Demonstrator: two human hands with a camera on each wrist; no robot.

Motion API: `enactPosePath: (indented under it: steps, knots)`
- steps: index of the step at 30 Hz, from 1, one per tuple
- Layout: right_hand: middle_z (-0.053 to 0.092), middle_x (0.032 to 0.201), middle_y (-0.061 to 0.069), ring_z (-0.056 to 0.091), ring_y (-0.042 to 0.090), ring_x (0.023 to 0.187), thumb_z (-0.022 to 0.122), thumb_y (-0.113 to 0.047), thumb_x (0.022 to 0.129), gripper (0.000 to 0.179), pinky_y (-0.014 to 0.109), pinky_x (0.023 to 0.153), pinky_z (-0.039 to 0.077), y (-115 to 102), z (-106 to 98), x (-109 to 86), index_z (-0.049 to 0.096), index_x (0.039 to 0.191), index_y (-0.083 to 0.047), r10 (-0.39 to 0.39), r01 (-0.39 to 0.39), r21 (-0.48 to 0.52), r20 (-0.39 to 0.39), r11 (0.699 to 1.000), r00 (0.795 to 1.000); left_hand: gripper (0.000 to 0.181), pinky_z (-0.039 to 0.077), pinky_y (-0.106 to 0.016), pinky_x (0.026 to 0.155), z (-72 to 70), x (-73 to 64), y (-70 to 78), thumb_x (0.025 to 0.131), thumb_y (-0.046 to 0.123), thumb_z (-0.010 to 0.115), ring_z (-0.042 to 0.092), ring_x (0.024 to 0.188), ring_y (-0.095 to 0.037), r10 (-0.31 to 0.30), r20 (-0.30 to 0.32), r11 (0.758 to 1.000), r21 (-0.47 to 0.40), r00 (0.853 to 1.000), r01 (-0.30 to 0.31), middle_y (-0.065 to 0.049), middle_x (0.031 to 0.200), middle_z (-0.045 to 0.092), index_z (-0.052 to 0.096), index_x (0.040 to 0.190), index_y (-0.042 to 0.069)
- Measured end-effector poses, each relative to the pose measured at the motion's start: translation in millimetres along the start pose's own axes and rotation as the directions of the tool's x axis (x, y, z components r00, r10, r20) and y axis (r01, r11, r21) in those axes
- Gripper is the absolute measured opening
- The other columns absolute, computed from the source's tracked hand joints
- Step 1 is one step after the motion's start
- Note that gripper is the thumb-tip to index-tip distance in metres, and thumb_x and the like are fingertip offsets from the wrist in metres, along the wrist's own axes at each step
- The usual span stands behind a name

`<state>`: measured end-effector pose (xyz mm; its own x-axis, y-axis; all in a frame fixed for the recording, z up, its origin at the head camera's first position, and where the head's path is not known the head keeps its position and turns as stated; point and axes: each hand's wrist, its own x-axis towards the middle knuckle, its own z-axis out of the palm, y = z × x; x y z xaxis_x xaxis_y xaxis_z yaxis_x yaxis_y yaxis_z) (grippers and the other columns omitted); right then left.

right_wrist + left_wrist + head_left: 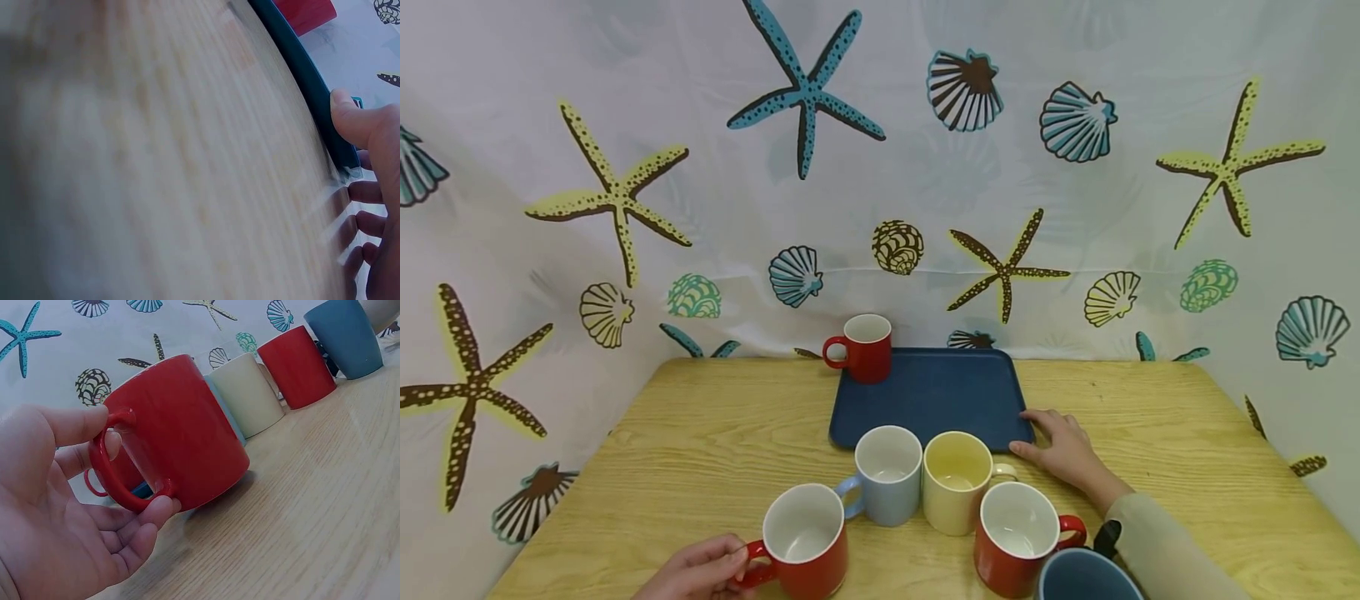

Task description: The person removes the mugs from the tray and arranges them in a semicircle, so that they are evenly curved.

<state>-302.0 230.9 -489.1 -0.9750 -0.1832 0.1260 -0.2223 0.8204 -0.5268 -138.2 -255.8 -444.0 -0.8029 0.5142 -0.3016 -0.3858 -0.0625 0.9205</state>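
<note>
My left hand [703, 568] pinches the handle of a red mug [181, 431] with a white inside, at the front left of the table. Thumb and fingertips close round the handle, and a shadow shows beneath the mug's base. My right hand [1066, 447] is at the front right corner of a dark blue tray [951, 400]. Its thumb [353, 122] lies against the tray's front edge while the index finger is on the right edge, so the corner is held between them. Another red mug [870, 354] stands at the tray's back left, handle to the left.
In front of the tray stand a light blue mug [889, 483] and a cream mug [955, 492], side by side. A third red mug [1000, 550] and a darker blue cup [1086, 577] are nearer, by the right sleeve [1165, 542]. A patterned cloth [880, 208] hangs behind the wooden table.
</note>
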Motion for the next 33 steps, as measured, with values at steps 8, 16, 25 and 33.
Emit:
enactPosePath:
  steps: [8, 16, 25, 33]
  knots:
    - [0.049, 0.128, 0.019, 0.039, 0.038, 0.115, 0.063, -0.054, 0.081, 0.068, 0.060, 0.095, 0.027, -1.2, -0.7, 0.1, 0.052, 0.130, -0.009, -0.008, 0.008, -0.002, 0.005, 1.000, 1.000, 0.024, 0.048, -0.026, 0.078, 9.9, 13.3, -2.7, 0.100, 0.024, 0.043, 0.057, 0.087, -0.021, 0.006, 0.068, 1.000, -0.013, 0.998, -0.005, -0.007, 0.103, 0.061, 0.056, 0.086, 0.010]
    - [0.049, 0.129, 0.019, 0.039, 0.037, 0.115, 0.063, -0.054, 0.082, 0.067, 0.060, 0.095, 0.027, -2.0, -0.6, 0.2, 0.051, 0.131, -0.010, -0.006, 0.006, 0.000, 0.011, 1.000, 1.000, 0.027, 0.046, -0.030, 0.083, 20.6, 25.8, 2.4, 0.098, 0.032, 0.047, 0.057, 0.092, -0.024, -0.068, 0.003, 0.997, 0.031, 0.998, 0.067, -0.008, 0.099, 0.058, 0.057, 0.096, 0.007]
    - [0.051, 0.126, 0.019, 0.041, 0.036, 0.112, 0.065, -0.050, 0.082, 0.064, 0.058, 0.094, 0.028, -1.6, -2.8, -1.0, 0.053, 0.129, -0.009, -0.021, 0.021, 0.001, -0.010, 1.000, 1.000, 0.031, 0.046, -0.031, 0.084, 22.7, 37.0, -0.2, 0.099, 0.031, 0.046, 0.057, 0.090, -0.023, -0.056, 0.002, 0.996, 0.065, 0.998, 0.056, -0.008, 0.100, 0.060, 0.059, 0.107, 0.004]
    - [0.050, 0.129, 0.020, 0.040, 0.038, 0.114, 0.063, -0.053, 0.082, 0.066, 0.060, 0.094, 0.028, -3.1, -1.5, -1.7, 0.052, 0.130, -0.009, -0.011, 0.011, 0.002, 0.010, 1.000, 1.000, 0.028, 0.046, -0.031, 0.083, 21.1, 41.3, -0.7, 0.098, 0.029, 0.047, 0.058, 0.090, -0.023, -0.037, 0.016, 0.997, 0.067, 0.999, 0.036, -0.008, 0.098, 0.060, 0.061, 0.102, 0.006]
